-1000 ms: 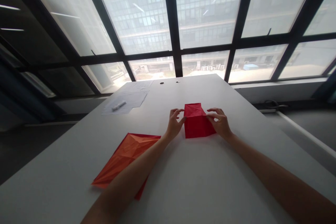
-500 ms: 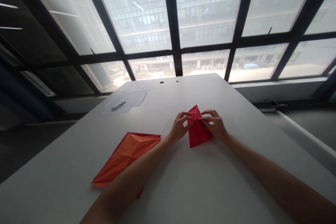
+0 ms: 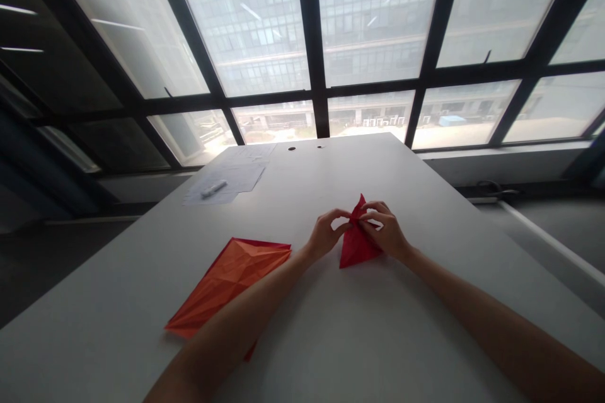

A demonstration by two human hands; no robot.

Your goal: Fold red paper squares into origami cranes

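Paper (image 3: pixel 355 252), red, 1 piece: narrowed at middle, pinched in grip of left hand (image 3: pixel 325 232) and right hand (image 3: pixel 390 234), over tabletop (image 3: pixel 359 167).

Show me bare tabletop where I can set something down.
White tabletop lies bare between the forearms, nearer than the folded red paper, and beyond it, right of the flat white sheets. It's crowded around the left hand and right hand, and at the creased orange paper.
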